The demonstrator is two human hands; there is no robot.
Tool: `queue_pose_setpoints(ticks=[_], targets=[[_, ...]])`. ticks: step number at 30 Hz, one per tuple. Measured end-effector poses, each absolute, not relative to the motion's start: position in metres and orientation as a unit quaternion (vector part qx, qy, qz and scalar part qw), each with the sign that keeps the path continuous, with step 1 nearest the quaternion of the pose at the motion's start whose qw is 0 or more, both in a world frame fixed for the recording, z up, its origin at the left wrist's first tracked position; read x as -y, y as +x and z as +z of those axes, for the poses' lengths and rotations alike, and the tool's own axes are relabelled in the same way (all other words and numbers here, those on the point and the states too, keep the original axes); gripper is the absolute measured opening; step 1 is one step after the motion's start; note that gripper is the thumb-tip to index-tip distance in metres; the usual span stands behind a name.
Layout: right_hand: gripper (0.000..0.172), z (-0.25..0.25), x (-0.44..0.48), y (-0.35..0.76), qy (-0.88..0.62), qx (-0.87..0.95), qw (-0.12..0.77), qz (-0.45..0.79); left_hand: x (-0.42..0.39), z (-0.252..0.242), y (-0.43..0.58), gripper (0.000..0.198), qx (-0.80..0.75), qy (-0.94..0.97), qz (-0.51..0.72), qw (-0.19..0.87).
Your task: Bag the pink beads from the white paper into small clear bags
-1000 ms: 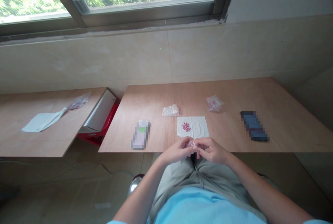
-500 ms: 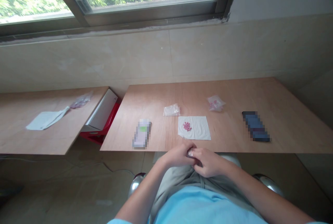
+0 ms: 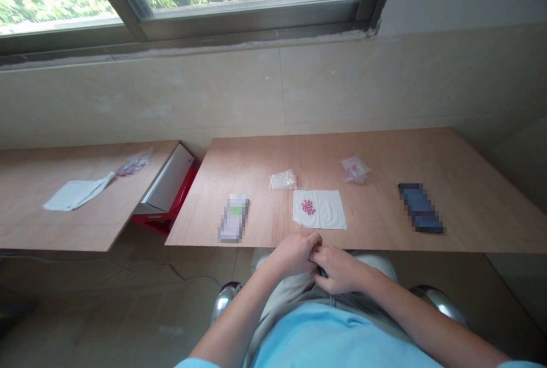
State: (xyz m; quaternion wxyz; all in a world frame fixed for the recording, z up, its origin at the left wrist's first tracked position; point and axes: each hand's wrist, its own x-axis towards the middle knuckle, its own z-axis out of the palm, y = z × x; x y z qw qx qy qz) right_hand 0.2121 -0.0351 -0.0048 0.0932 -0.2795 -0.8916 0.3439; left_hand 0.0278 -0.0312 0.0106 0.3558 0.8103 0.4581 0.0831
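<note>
Just beyond the table's near edge, over my lap, my left hand (image 3: 294,254) and my right hand (image 3: 339,270) meet with fingers curled in against each other. What sits between the fingertips, if anything, is hidden. In front of them lies a white folded tissue (image 3: 331,211) with a small cluster of pink-red beads (image 3: 308,207) on its left half. Behind the tissue rest a clear plastic bag (image 3: 282,180) and, farther right, another clear bag (image 3: 355,170) with pink bits inside.
A pixelated phone-like object (image 3: 233,219) lies left on the wooden table (image 3: 256,151), a dark pixelated one (image 3: 421,208) right. The left table (image 3: 25,185) holds white paper (image 3: 74,194) and a plastic bag (image 3: 133,164). A red stool (image 3: 182,194) stands in the gap, under a white box-like object (image 3: 168,180).
Both hands have shifted slightly and their fingers have drawn closer together. A small pale and reddish thing glimpsed between them before is now out of sight.
</note>
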Motion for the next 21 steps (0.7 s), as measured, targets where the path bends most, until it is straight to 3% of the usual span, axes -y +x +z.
queue_pose_setpoints(ticks=[6,10,21], targets=[[0.03,0.005,0.031,0.215,-0.264,0.886,0.124,0.361,0.027,0.01,0.02,0.038,-0.465,0.827,0.099,0.3],[0.038,0.007,0.03,0.216,-0.266,0.885,0.134,0.359,0.025,0.011,0.02,0.029,-0.465,0.837,0.093,0.274],[0.022,-0.014,0.032,0.212,-0.302,0.898,0.085,0.308,0.03,0.014,0.035,0.022,-0.459,0.859,0.06,0.221]])
